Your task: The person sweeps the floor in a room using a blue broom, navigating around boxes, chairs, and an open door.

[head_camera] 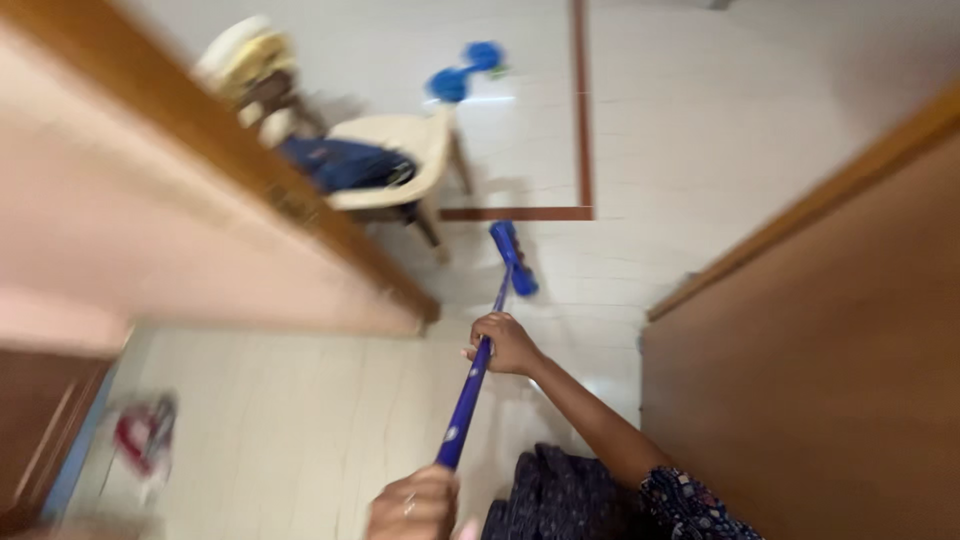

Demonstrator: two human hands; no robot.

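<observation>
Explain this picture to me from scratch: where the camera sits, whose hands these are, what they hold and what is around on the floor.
The camera is worn on a person's head and looks down, so there is only this one view and the picture is tilted and somewhat blurred. No machine is involved: the two bare hands belong to the wearer. The right hand grips the blue mop handle partway down; the left hand, at the bottom edge, holds its upper end. The handle runs away from the person to a blue mop head resting on the pale tiled floor. Beyond it stands a cream plastic chair with dark blue cloth on its seat. A blue object lies further off, too blurred to name. Wooden door frames flank the view, and a blurred red thing lies at lower left.
</observation>
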